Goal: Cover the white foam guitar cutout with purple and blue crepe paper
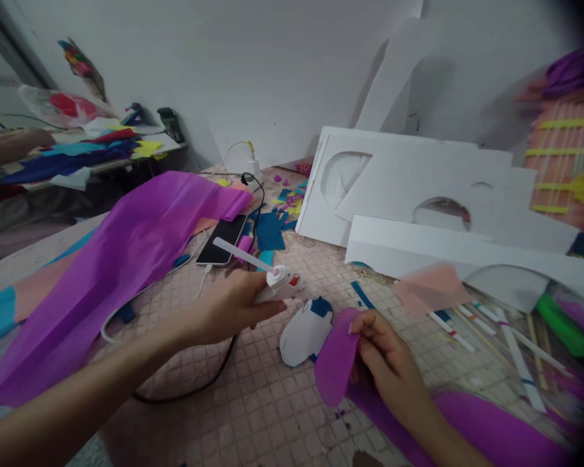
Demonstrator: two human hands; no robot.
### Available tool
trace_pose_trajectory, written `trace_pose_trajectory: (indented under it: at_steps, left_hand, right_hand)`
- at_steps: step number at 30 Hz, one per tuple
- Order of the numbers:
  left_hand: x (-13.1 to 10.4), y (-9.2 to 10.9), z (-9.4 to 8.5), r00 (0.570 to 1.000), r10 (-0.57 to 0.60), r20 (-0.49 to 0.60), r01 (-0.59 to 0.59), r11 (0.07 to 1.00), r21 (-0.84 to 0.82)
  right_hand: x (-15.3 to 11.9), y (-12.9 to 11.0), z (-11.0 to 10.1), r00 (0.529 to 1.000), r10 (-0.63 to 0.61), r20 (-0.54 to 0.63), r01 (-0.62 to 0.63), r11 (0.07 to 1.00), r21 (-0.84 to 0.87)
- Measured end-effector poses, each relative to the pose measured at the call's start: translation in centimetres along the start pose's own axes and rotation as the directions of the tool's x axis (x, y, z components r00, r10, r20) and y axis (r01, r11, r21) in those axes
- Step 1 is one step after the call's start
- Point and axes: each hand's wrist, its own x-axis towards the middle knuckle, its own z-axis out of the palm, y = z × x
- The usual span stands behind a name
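Note:
My left hand (243,298) is closed around a white hot glue gun (281,282), with a glue stick (241,250) poking out of its back end. The nozzle points right, over a white oval cutout (302,334) that has dark blue paper (321,306) at its upper edge. Between the fingers of my right hand (384,357) is a rounded piece of purple paper (335,363), hanging beside the cutout's right edge. The palm side of that hand is hidden. More purple paper (496,425) lies below my right wrist.
A large purple sheet (126,240) covers the table's left side, near a phone (221,240). A black cable (189,397) curves beneath my left arm. White cut boards (418,188) lean at the back. Several striped sticks (516,357) and a pink paper piece (433,288) lie right.

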Motion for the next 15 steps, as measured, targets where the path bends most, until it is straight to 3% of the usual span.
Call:
trace_pose_trajectory:
  at_steps: [5,8,15]
  left_hand:
    - [0.7,1.3,-0.1,0.998,0.064,-0.002,-0.062,0.974,0.219]
    - [0.8,1.7,-0.1,0.999,0.042,0.022,-0.047,0.946,0.321]
    - [1.3,2.1,-0.3,0.998,0.062,-0.013,-0.050,0.895,0.443]
  right_hand:
    - [0.0,0.2,-0.1,1.000,0.007,0.013,-0.006,1.000,-0.016]
    - [-0.1,0.2,-0.1,1.000,0.003,0.010,-0.003,0.999,-0.033]
    - [0.1,-0.1,0.0,1.000,-0.001,0.003,0.002,1.000,-0.015]
